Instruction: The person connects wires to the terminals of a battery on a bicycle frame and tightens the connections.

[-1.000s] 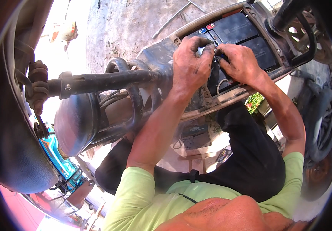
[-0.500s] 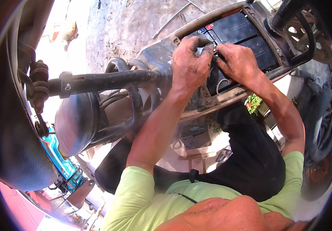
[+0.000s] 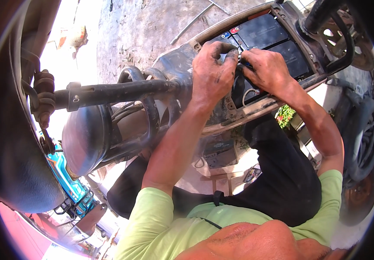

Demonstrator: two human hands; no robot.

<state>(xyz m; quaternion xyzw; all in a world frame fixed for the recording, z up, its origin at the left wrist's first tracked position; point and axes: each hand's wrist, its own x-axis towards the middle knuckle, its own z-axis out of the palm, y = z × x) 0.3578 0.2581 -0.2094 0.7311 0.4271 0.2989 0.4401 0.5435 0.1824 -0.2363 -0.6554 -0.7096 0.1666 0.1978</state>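
Side by side in a long, open battery compartment (image 3: 250, 113) lie black batteries (image 3: 263, 31), one with a blue terminal ring (image 3: 225, 35) and a red one (image 3: 234, 30). Above the compartment's near-left part, my left hand (image 3: 215, 71) is closed, its blackened thumb and forefinger pinched together. My right hand (image 3: 267, 69) comes in from the other side, fingers curled, its tips almost meeting the left ones. Something small and shiny shows between the fingertips, too little of it to name. Beneath the hands a pale looped wire (image 3: 250, 96) runs along the compartment's near side.
A black tubular frame (image 3: 130, 91) with bent guard bars extends left of the compartment, beside a rounded dark housing (image 3: 87, 138). At the right are a bent black bar (image 3: 347, 47) and black tyres or tubes (image 3: 365, 138). Metal rods (image 3: 191, 24) lie on the concrete beyond.
Both hands have shifted very slightly to the left, still pinched together over the same spot. The right fingers have turned a little; nothing else has visibly moved.
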